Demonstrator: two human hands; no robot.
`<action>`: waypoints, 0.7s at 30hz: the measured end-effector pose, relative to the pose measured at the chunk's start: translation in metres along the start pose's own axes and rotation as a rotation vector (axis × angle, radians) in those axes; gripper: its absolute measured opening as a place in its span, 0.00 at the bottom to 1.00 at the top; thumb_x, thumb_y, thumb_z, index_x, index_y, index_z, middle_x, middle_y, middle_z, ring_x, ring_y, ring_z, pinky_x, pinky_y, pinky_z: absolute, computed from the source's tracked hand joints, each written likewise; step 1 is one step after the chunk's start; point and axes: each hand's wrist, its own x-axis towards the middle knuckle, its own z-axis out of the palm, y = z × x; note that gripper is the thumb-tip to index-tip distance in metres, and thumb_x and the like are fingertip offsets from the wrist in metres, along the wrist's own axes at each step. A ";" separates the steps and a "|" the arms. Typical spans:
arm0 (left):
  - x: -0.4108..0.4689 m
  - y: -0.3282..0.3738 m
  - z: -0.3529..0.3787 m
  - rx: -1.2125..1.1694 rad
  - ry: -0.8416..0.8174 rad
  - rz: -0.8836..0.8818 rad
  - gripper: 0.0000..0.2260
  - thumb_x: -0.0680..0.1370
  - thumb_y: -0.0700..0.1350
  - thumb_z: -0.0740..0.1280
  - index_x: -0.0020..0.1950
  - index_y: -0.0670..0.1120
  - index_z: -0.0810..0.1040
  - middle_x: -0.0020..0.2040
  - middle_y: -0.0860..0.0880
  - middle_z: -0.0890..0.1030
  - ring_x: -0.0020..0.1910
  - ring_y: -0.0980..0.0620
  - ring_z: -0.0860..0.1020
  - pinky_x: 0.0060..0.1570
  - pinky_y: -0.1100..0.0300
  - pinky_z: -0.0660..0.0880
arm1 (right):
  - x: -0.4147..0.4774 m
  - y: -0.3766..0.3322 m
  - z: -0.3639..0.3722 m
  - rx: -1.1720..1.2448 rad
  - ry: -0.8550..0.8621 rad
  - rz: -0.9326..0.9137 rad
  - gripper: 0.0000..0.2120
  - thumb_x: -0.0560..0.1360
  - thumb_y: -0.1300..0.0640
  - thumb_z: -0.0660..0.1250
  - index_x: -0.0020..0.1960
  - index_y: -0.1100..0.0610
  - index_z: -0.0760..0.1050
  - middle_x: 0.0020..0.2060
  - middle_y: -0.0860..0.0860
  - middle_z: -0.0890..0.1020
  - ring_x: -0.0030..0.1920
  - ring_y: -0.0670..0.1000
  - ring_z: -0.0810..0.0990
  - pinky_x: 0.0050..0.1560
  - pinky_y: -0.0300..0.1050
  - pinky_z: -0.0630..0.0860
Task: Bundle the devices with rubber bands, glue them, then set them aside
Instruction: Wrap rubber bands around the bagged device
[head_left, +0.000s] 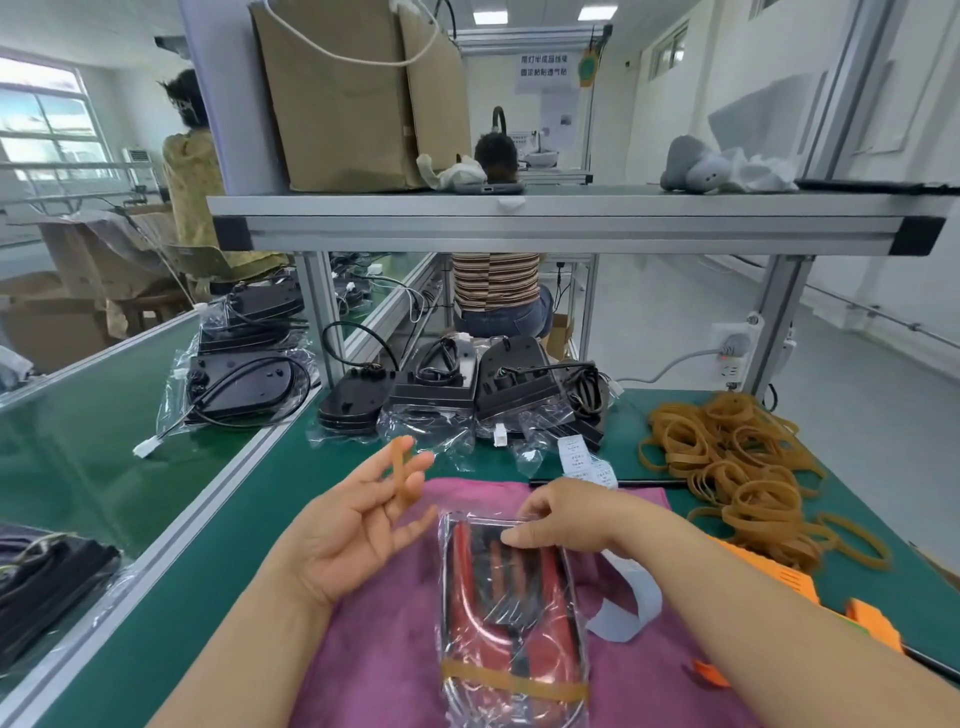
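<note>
Purple cloth (374, 649) covers the near edge of the green table (234, 545). The bagged device (511, 597) lies mid-cloth with 1 rubber band (514, 680) already round its near end. The right hand (566, 519) pinches the bag's far edge. Plastic glare blurs what's inside, and the frame cuts off the bag's bottom. The left hand (353, 525) is palm up, fingers straight and spread, with a spare band (402, 478) looped over them. The band pile (737, 467) sits by the right edge.

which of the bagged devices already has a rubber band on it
The bagged device on the purple cloth, pinched by the right hand: a tan rubber band wraps its near end. The stacked ones behind show none.
</note>
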 end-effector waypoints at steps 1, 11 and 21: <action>0.000 -0.001 -0.001 0.013 0.047 -0.003 0.18 0.75 0.33 0.61 0.63 0.45 0.78 0.52 0.45 0.86 0.32 0.57 0.82 0.39 0.54 0.83 | 0.000 -0.002 -0.001 0.035 -0.003 0.002 0.21 0.67 0.34 0.73 0.47 0.51 0.84 0.46 0.46 0.84 0.48 0.47 0.81 0.52 0.45 0.76; -0.024 0.016 -0.005 0.687 0.115 0.074 0.41 0.58 0.71 0.75 0.59 0.44 0.80 0.53 0.46 0.86 0.44 0.54 0.85 0.43 0.58 0.82 | -0.041 -0.041 -0.034 0.485 0.068 -0.212 0.11 0.66 0.59 0.80 0.44 0.59 0.82 0.31 0.48 0.83 0.31 0.44 0.81 0.32 0.36 0.77; -0.037 0.038 0.041 1.018 -0.238 0.226 0.40 0.63 0.70 0.75 0.71 0.53 0.74 0.67 0.54 0.78 0.66 0.57 0.76 0.63 0.62 0.74 | -0.066 -0.066 -0.048 0.121 0.293 -0.381 0.12 0.64 0.49 0.80 0.43 0.51 0.81 0.43 0.49 0.84 0.39 0.44 0.80 0.41 0.39 0.77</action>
